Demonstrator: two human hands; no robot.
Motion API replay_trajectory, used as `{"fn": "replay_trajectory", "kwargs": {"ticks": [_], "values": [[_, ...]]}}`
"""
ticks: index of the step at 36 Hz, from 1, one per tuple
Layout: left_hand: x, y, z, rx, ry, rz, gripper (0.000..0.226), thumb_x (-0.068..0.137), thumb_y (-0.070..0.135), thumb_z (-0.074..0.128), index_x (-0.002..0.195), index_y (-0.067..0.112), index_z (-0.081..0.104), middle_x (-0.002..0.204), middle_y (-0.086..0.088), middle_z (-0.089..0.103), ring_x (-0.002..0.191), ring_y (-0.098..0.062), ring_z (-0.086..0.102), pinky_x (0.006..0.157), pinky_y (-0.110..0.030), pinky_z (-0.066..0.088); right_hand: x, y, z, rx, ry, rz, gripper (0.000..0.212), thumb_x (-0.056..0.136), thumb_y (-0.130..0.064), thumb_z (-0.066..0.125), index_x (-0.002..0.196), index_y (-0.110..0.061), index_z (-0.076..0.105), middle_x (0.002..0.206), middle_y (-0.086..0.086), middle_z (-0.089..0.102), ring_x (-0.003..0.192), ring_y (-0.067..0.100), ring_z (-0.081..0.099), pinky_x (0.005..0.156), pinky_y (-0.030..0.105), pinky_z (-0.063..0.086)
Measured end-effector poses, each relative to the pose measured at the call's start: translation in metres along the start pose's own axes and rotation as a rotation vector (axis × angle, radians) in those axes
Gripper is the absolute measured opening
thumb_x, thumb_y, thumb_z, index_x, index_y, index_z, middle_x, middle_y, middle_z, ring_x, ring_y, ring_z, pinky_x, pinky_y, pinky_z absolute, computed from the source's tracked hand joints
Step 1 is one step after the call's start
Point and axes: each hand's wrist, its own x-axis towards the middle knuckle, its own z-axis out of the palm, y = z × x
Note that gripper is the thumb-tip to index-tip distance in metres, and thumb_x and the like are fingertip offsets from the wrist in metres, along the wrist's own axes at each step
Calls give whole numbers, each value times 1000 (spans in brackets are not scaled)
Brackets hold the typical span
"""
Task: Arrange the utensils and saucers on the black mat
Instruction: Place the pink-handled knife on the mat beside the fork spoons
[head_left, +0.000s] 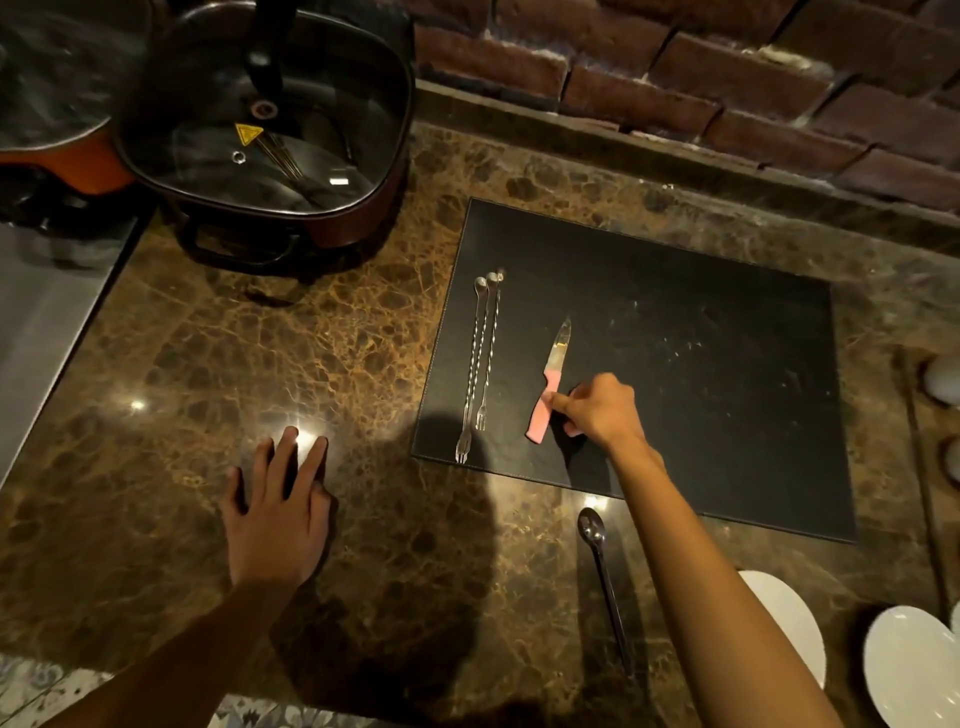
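Note:
A black mat (675, 364) lies on the brown marble counter. Two long twisted steel forks (480, 358) rest side by side near its left edge. To their right lies a small knife with a pink handle (551, 382), its blade pointing away from me. My right hand (597, 410) pinches the pink handle, which lies flat on the mat. My left hand (278, 509) is flat on the counter left of the mat, fingers spread, holding nothing. A dark long-handled spoon (600, 566) lies on the counter in front of the mat. White saucers (795, 623) (909, 670) sit at the lower right.
A square electric pot with a glass lid (270, 130) stands at the back left. A brick wall (675, 67) runs behind the counter. White rounded objects (943, 379) sit at the right edge. The counter drops to a grey surface (41, 322) on the left.

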Motion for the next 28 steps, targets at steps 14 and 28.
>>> {"fn": "replay_trajectory", "kwargs": {"ticks": [14, 28], "values": [[1, 1, -5, 1, 7, 20, 59, 102, 47, 24, 160, 36, 30, 171, -3, 22, 159, -26, 15, 120, -61, 18, -106, 127, 14, -296, -152, 15, 31, 78, -43, 80, 82, -16, 65, 77, -2, 68, 71, 13, 64, 66, 27, 52], [-1, 13, -18, 3, 14, 5, 65, 97, 59, 30, 155, 32, 40, 168, -4, 30, 157, -28, 21, 122, -59, 15, -117, 122, 31, -150, -34, -100, 26, 89, -21, 68, 66, -26, 57, 65, -10, 61, 60, 2, 58, 49, 9, 40]]}}
